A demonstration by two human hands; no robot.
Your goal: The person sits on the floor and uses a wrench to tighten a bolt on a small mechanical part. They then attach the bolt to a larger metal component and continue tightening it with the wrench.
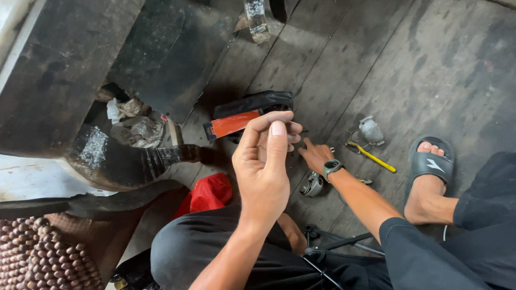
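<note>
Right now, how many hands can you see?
2. The left hand is raised mid-frame, fingers pinched together. The right hand reaches down to the wooden floor near a metal part. No others show.

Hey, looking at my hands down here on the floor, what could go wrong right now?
Your left hand is raised with its fingers pinched together; whatever they pinch is too small to see, and if dropped it might slip into the gaps of the plank floor. Your right hand reaches blind behind it among loose metal parts and yellow-handled pliers, near your sandalled foot.
</note>
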